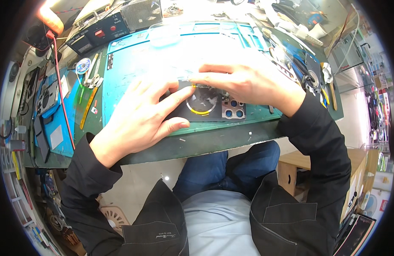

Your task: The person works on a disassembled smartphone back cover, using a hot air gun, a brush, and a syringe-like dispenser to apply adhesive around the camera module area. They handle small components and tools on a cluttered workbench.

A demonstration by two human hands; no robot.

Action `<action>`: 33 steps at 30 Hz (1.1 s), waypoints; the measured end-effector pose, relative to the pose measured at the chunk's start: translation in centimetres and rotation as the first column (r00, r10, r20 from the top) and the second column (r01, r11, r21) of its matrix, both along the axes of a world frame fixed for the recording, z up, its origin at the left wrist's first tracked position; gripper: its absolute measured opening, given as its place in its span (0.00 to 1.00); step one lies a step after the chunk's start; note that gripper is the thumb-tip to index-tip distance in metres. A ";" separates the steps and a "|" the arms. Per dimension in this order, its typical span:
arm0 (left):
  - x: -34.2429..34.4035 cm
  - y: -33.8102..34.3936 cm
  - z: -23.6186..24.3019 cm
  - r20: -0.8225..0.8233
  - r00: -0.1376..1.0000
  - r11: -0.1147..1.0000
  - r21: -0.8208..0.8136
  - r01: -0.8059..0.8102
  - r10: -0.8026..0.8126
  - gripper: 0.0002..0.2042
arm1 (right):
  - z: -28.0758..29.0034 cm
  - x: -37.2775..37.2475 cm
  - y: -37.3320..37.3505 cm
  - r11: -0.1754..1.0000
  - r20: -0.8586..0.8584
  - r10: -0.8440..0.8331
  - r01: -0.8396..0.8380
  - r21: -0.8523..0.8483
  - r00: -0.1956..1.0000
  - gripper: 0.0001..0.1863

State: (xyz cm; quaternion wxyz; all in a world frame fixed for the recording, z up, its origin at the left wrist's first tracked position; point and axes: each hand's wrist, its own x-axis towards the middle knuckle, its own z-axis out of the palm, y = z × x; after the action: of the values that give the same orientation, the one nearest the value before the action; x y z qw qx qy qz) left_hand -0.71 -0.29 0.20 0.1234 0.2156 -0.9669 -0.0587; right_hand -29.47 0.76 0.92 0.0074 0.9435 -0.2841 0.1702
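A dark flat phone back panel (210, 115), with a yellow-edged ring and a block of round blue camera openings (234, 103), lies on a teal mat. My left hand (143, 113) reaches over its left side, index fingertip at the ring's top, thumb stretched apart near the lower left. My right hand (244, 85) arches over the upper right, index and middle fingers extended toward the top edge near the left fingertips, thumb hidden underneath. Any small piece under the fingertips is too unclear to make out.
The teal mat (128, 55) has molded trays along its back. A black powered instrument (96, 34) stands at back left. Tools, a spool (83, 65), a red cable and blue sheets crowd the left; more tools (312, 77) lie at right. A wooden cabinet (299, 160) sits below the bench.
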 end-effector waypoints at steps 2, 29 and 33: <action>-0.2 0.1 0.0 -0.012 1.000 1.000 0.011 0.003 -0.003 0.31 | 0.0 -0.1 0.0 1.000 0.008 0.007 -0.007 0.007 1.000 0.34; -1.6 0.6 -0.3 0.013 0.995 0.989 0.104 -0.100 0.100 0.30 | -0.3 -0.2 0.8 0.996 -0.048 -0.090 0.089 -0.021 0.995 0.31; -1.5 0.5 -0.1 0.013 0.994 0.986 0.131 -0.106 0.105 0.31 | -0.6 -0.2 0.7 0.991 0.003 -0.106 0.105 -0.079 0.994 0.27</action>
State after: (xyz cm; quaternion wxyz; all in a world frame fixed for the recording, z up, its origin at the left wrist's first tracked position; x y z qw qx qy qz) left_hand -2.23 0.21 0.10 0.1090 0.2744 -0.9485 -0.1148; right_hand -29.65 1.51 0.33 0.0540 0.9262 -0.3266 0.1802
